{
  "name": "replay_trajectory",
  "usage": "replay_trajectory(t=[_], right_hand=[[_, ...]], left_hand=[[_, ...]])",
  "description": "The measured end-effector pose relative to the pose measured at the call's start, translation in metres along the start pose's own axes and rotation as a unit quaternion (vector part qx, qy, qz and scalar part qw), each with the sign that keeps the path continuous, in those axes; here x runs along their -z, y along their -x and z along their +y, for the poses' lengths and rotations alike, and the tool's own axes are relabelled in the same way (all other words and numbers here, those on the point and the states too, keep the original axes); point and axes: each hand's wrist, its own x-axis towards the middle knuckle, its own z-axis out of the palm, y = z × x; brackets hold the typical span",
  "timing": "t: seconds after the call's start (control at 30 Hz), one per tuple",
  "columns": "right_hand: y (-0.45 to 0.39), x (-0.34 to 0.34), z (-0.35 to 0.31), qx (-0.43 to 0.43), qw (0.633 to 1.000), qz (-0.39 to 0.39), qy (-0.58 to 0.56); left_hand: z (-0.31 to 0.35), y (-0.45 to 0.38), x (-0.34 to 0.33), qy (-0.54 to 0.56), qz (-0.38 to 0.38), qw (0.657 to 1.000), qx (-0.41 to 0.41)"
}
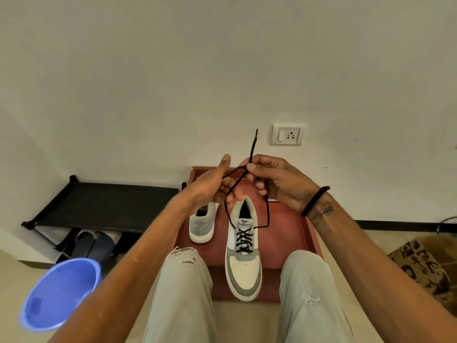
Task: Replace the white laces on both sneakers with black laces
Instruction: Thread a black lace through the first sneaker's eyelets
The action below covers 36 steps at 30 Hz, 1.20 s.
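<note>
Both hands are raised together above the near sneaker. The left hand has its fingers curled around one run of the black lace, with the thumb extended upward. The right hand pinches the other run between thumb and forefinger; the free lace tip projects upward past the fingers toward the wall. The two runs cross between the hands, then descend on either side of the shoe opening to the top eyelets.

The near sneaker is grey and cream with a white sole. It stands toe toward the person on a red-brown counter, and black lace crosses its eyelet rows. The tongue label reads "Velarro". The second sneaker stands just left of it and farther back on the same counter; the left hand and forearm cover its front part, so its lacing cannot be determined.

A black band sits on the right wrist. The person's knees, in pale torn trousers, flank the counter's near edge.

A black shoe rack stands to the left against the wall, with dark footwear beneath its top shelf. A blue plastic tub sits at lower left. A white wall socket plate is mounted above the counter. A patterned box lies at the right edge.
</note>
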Motion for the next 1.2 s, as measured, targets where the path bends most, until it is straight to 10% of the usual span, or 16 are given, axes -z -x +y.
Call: replay_trajectory(t=[0.13,0.27,0.67,0.93,1.2], right_hand=[[0.01,0.012,0.017,0.028,0.988,0.012,0.152],[0.007,0.009,0.043,0.141,0.901,0.126,0.391],[-0.002,0.002,0.09,0.169,0.911,0.202,0.318],[0.022,0.016,0.129,0.094,0.927,0.318,0.174],[0.042,0.031,0.167,0.012,0.888,0.451,0.091]], left_hand=[[-0.016,-0.009,0.004,0.019,0.058,0.998,-0.03],[-0.019,-0.006,-0.011,-0.048,0.113,0.991,-0.047],[-0.059,-0.006,-0.041,0.269,0.148,0.951,-0.017],[-0.097,0.007,-0.016,0.556,0.194,0.808,-0.012],[-0.155,0.012,0.017,0.442,0.41,0.792,0.094]])
